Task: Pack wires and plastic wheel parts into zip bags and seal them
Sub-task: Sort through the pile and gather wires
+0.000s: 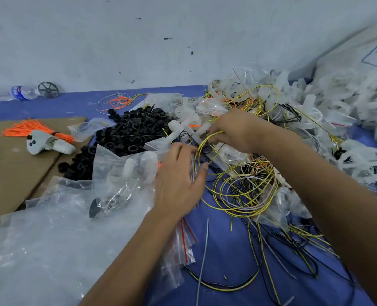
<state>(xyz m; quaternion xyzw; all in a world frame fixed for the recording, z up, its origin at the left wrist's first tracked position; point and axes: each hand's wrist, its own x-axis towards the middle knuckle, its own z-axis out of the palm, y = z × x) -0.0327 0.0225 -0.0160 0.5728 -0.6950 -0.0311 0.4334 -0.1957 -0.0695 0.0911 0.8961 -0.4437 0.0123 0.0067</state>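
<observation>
My right hand [233,131] reaches into the middle of the pile and pinches a loop of yellow wire [199,151]. My left hand [178,180] lies just below it, fingers spread and nearly straight, touching the same wire loop and the edge of a clear zip bag [125,171] that holds white parts. A tangle of yellow, black and white wires [249,191] covers the blue cloth under my right forearm. White translucent plastic wheel parts [364,166] are heaped at the right. A few zip bags with red seal strips [186,239] lie under my left wrist.
A heap of black plastic rings [130,133] lies centre left. Brown cardboard [11,177] at the left carries an orange wire bundle [35,129] and a white controller [48,143]. Empty clear bags [39,250] fill the lower left. A water bottle [19,92] and a black wheel [48,89] lie by the wall.
</observation>
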